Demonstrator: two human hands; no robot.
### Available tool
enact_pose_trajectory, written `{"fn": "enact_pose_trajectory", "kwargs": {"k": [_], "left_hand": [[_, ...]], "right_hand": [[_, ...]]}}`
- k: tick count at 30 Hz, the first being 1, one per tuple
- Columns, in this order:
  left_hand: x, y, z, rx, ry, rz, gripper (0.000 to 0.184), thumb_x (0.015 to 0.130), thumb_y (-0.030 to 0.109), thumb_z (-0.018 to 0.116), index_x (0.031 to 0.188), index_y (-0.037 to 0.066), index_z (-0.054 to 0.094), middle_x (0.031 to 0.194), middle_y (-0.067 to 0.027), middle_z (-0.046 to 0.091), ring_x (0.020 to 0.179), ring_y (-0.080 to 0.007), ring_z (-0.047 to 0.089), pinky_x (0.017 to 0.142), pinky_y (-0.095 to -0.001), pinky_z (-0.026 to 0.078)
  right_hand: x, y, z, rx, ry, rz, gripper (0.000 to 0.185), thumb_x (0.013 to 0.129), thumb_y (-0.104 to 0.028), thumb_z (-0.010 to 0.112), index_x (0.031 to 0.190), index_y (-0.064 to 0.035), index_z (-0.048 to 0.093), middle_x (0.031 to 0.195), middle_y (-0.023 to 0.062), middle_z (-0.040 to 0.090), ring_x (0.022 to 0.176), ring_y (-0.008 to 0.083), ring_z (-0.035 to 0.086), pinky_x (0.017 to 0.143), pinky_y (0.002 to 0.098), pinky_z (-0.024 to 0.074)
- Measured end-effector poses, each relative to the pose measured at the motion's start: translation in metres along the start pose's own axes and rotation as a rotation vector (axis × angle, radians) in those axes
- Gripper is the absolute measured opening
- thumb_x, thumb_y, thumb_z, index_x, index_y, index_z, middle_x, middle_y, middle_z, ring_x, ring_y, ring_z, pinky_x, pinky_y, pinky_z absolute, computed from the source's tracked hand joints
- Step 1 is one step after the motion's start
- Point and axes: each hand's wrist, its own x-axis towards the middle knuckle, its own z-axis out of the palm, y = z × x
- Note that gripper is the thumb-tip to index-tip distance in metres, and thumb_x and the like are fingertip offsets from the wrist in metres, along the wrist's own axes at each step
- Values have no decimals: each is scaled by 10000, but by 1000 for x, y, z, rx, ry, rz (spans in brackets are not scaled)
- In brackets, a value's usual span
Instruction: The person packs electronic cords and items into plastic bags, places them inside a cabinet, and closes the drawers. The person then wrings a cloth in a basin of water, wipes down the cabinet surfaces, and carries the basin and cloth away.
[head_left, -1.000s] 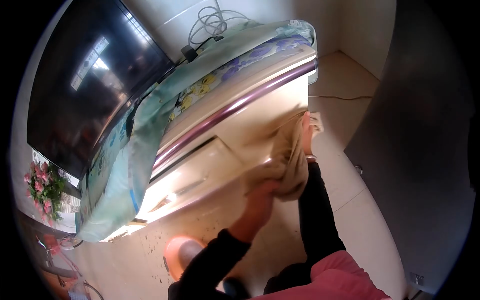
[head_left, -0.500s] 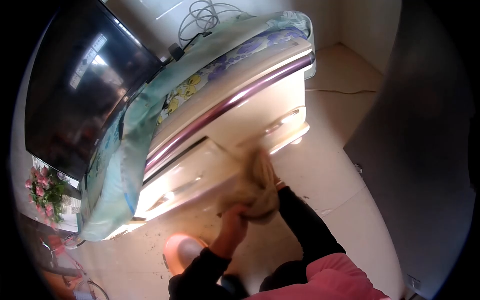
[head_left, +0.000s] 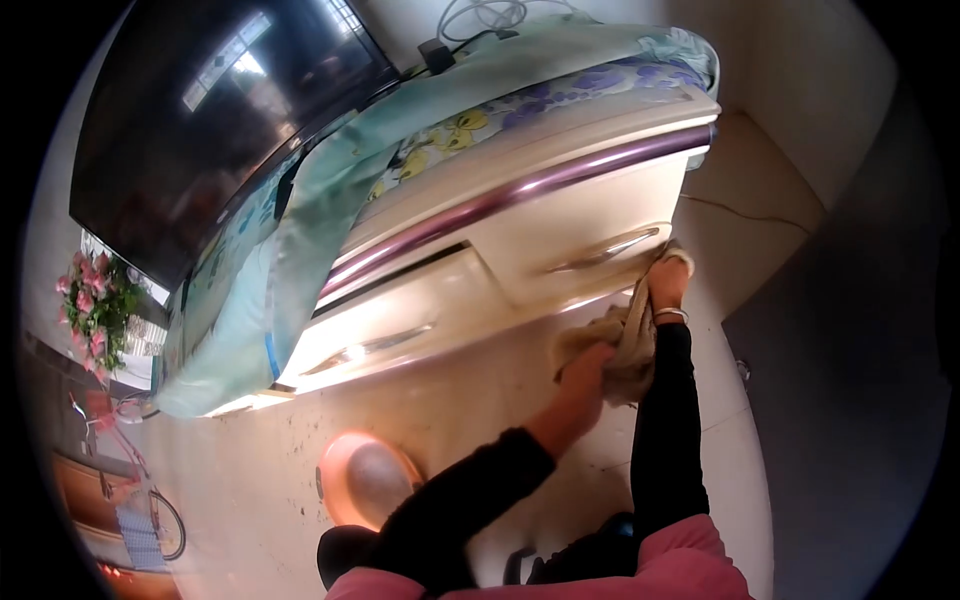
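A brown cloth [head_left: 632, 345] stretches between my two hands, in front of the right end of a cream TV cabinet [head_left: 520, 270]. My right hand [head_left: 668, 285], with a bracelet at the wrist, presses one end of the cloth against the cabinet's lower right corner, under a drawer handle [head_left: 625, 243]. Lower and to the left, my left hand [head_left: 582, 388] grips the hanging, bunched part of the cloth. The fingers of both hands are partly hidden by the cloth.
An orange basin [head_left: 345, 470] stands on the floor near my legs. A television [head_left: 215, 130] and a pale green cover [head_left: 300, 225] are on the cabinet. Pink flowers [head_left: 90, 290] stand at left, a bicycle [head_left: 165, 525] below them. A dark panel [head_left: 850, 400] rises at right.
Both hands have moved right with the cloth, the right hand from below the drawer's middle to the cabinet's right corner. The view has shifted, and more of the basin shows.
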Motion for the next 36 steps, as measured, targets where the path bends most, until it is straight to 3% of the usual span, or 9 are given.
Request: {"fn": "enact_pose_trajectory", "kwargs": {"k": [2, 9, 12, 21, 25, 29, 33, 35, 36], "left_hand": [[19, 15, 5, -986, 349, -831, 299, 735, -77, 569, 1008, 43, 552, 1002, -95, 589, 912, -212, 568, 793, -314, 470], [-34, 4, -28, -500, 151, -508, 275, 720, -64, 588, 977, 31, 570, 976, -81, 606, 909, -208, 586, 782, -318, 471], [-32, 39, -47, -602, 294, -873, 284, 707, -64, 602, 976, 21, 569, 922, -90, 619, 888, -199, 596, 766, -339, 472], [-82, 69, -117, -437, 320, -896, 169, 796, 152, 572, 858, -4, 594, 750, -37, 558, 644, -156, 525, 579, -258, 418], [-103, 80, -153, -500, 314, -698, 129, 801, 104, 555, 830, -13, 601, 731, -46, 568, 658, -169, 545, 588, -282, 437], [-138, 70, -199, -387, 283, -462, 125, 803, 55, 516, 834, -25, 606, 787, -73, 610, 753, -201, 591, 643, -311, 463], [-175, 62, -244, -78, 93, -364, 190, 797, 47, 499, 947, -23, 594, 961, -106, 626, 910, -232, 601, 762, -320, 474], [-189, 33, -262, -881, 308, -492, 292, 820, 134, 511, 1069, -14, 545, 1062, -126, 599, 976, -249, 582, 853, -332, 462], [-200, 19, -272, -891, 321, -488, 292, 820, 134, 511, 1069, -14, 545, 1062, -126, 599, 976, -249, 582, 853, -332, 462]], "right_hand": [[-12, -4, 7, -157, 20, -170, 154, 754, -92, 522, 718, 0, 641, 847, 191, 616, 824, 345, 566, 721, 400, 470], [-91, -56, 11, -294, -137, -311, 160, 752, -81, 525, 755, -22, 674, 831, 161, 621, 866, 339, 551, 747, 397, 466], [-115, -76, 9, -368, -310, -505, 152, 732, -102, 540, 745, -32, 674, 827, 148, 626, 839, 349, 548, 764, 406, 453], [-186, -138, 47, -387, -422, -917, 177, 731, -173, 535, 778, -72, 673, 799, 147, 640, 826, 306, 585, 778, 393, 417], [-180, -147, 61, -270, -834, -935, 182, 746, -161, 534, 788, -29, 653, 836, 176, 642, 811, 317, 615, 742, 399, 447], [-208, -211, -28, 183, -1660, -611, 259, 783, -201, 605, 949, -2, 612, 907, 197, 643, 828, 273, 612, 748, 354, 462], [-258, -235, -47, 387, -1990, -521, 245, 834, -182, 576, 995, 0, 602, 945, 80, 647, 831, 138, 564, 750, 283, 453], [-273, -261, -64, 433, -2053, -381, 229, 853, -173, 558, 997, 0, 601, 967, 44, 638, 838, 108, 547, 746, 262, 449], [-280, -273, -67, 484, -2099, -229, 237, 867, -181, 551, 1006, 5, 600, 970, 38, 632, 842, 106, 548, 750, 253, 450]]}}
